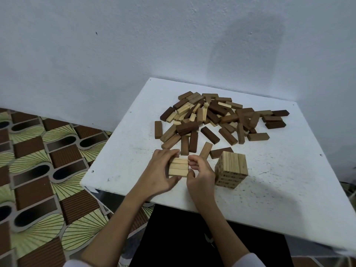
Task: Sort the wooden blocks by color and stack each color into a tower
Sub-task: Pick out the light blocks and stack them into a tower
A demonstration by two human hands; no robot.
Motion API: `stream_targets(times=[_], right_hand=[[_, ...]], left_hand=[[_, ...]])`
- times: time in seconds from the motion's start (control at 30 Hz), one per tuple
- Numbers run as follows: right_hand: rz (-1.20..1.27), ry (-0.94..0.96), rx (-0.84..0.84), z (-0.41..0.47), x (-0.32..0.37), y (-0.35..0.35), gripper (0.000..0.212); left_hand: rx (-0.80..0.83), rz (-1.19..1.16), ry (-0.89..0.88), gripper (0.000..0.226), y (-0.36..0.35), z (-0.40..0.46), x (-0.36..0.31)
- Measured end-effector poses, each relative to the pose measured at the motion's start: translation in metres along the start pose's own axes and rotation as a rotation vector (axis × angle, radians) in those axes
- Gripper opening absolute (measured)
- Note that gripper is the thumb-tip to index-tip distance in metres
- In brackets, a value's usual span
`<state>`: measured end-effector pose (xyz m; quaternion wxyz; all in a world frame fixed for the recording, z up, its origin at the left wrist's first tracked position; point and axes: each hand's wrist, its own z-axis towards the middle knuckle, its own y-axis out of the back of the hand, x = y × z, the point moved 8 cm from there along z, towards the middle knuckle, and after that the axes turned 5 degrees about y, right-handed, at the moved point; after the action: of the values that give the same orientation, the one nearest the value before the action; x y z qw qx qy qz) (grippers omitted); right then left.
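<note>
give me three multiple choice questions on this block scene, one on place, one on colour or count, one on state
1. Where is the light tower relative to the hands?
A. to their right
B. to their left
C. behind the pile

2. How many light blocks lie side by side between the hands?
A. one
B. three
C. six

3. What is the state of the pile at the back of the table?
A. sorted by colour
B. stacked in towers
C. mixed loose blocks

Answers:
1. A, the tower stands just right of the right hand.
2. B, three pale blocks show in a row, held between the left hand and the right hand.
3. C, dark, mid-brown and light blocks lie jumbled together.
</note>
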<state>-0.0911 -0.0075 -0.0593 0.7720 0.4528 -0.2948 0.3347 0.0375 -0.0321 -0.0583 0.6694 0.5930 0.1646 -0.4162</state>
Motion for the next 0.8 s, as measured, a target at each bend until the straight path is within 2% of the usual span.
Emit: stream_targets(times=[0.57,0.8], right_hand=[[0.004,-0.015,-0.035,-0.0004,0.0054,0.005,0.039],[0.113,-0.092,0.102,-0.0013,0.005,-0.0009,0.047]], left_hand=[[0.008,-0.028,0.056,0.068,-0.0007,-0.0015,0.0037],[-0.032,-0.211,0.204,0.079,0.0065,-0.0038,0.0066]])
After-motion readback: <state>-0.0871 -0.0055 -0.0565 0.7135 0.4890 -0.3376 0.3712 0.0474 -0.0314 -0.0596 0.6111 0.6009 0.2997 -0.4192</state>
